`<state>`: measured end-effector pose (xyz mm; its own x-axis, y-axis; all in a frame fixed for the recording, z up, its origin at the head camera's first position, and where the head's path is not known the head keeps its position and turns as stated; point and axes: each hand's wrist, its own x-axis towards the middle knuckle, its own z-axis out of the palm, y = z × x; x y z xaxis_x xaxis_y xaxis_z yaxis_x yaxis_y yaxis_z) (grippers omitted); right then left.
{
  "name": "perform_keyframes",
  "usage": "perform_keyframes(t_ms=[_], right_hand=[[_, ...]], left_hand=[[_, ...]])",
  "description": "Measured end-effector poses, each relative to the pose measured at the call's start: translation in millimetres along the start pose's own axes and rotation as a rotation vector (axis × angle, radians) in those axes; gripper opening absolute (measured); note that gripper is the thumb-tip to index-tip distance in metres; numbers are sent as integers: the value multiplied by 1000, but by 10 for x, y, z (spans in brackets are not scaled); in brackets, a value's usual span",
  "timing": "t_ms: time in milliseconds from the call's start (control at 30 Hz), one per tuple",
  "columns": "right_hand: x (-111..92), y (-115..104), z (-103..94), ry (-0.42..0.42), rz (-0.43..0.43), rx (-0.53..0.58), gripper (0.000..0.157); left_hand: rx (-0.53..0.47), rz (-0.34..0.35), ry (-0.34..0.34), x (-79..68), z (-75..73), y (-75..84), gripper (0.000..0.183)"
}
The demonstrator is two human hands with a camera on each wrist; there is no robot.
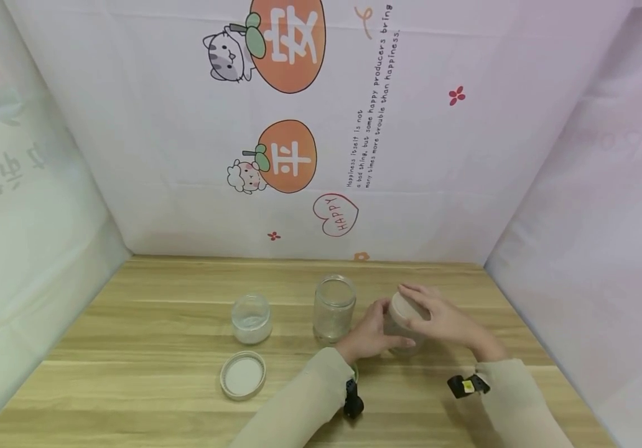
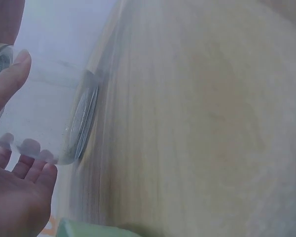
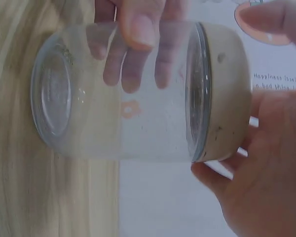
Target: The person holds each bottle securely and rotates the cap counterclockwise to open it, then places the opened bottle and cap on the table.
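A clear glass jar (image 3: 103,133) with a beige lid (image 3: 229,94) stands at the right of the wooden table. My left hand (image 1: 370,333) grips the jar's body, thumb on one side and several fingers seen through the glass on the other. Over the top, my right hand (image 1: 438,314) holds the lid, its fingers round the rim. In the right wrist view the lid sits on the jar's mouth. Just left of my hands is a taller open glass jar (image 1: 334,311). Farther left stands a small open glass jar (image 1: 251,323).
A loose round lid (image 1: 242,375) lies with its inside up, in front of the small jar. Something pale green (image 2: 93,230), mostly hidden in the head view, is by my left wrist. Printed cloth walls (image 1: 410,205) enclose the wooden table (image 1: 147,348) at the back and sides.
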<state>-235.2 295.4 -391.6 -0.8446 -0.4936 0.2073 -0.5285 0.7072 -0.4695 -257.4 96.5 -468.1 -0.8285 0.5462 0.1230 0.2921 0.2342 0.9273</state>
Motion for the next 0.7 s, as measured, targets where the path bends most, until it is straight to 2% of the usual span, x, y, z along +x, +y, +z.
perform_keyframes(t_ms=[100,333,533,700], right_hand=[[-15,-52,7,40,51,-30,67],[-25,-153,-30,139,127,-249,68],[-32,-277,-70,138,218,-390,79],[-16,-386,-49,124,245,-475,85]], left_hand=[[-7,-9,2,3,8,1,88],[-43,-3,-7,0,4,-12,82],[-44,-22,-8,-1,3,-1,82],[-47,-37,-11,-17,-2,15,82]])
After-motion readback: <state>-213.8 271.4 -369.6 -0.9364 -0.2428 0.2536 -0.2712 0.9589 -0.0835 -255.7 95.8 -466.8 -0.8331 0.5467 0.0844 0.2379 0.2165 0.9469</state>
